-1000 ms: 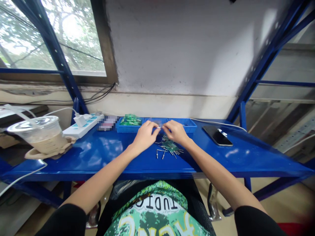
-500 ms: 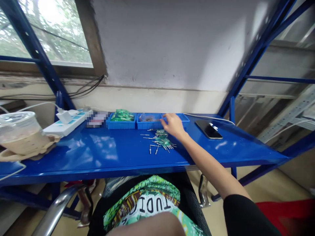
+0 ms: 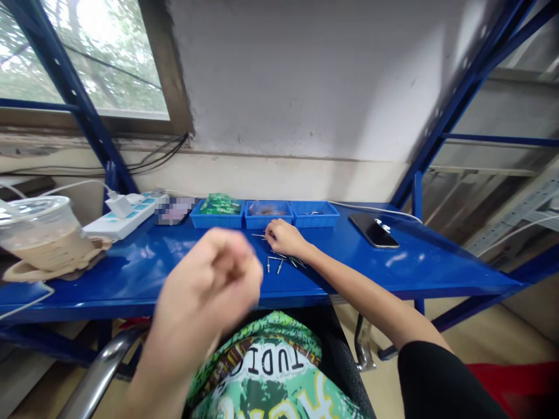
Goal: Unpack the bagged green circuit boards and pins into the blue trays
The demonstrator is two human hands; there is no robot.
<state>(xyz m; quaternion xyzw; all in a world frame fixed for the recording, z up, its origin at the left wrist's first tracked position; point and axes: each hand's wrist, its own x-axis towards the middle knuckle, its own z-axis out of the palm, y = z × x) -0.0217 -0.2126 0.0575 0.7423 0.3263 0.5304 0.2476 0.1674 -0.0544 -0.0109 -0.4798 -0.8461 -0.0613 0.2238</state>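
Observation:
My right hand (image 3: 283,238) reaches down over a small pile of blind rivets (image 3: 297,262) on the blue table. Its fingers are curled downward, and whatever lies between them is hidden. A few of these thin metal pieces lie loose in front of the hand, and one sticks out to its left. Nearer to me my left hand (image 3: 213,285) is raised above the table's front edge, blurred, with fingers curled into a loose fist; I cannot see anything inside it. Behind the right hand stand a blue bin with clear plastic bags (image 3: 264,209) and a blue bin with a few metal pieces (image 3: 315,214).
A blue bin of green packets (image 3: 220,203) stands at the back. At left are a white power strip (image 3: 126,218) and a lidded drink cup (image 3: 41,233) in a cardboard holder. To the right lie a phone (image 3: 373,231) and white earbuds (image 3: 382,226). Blue frame posts flank the table.
My right hand has moved from the right-hand bin toward me and left, down onto the rivet pile. My left hand has risen into view from the bottom of the picture.

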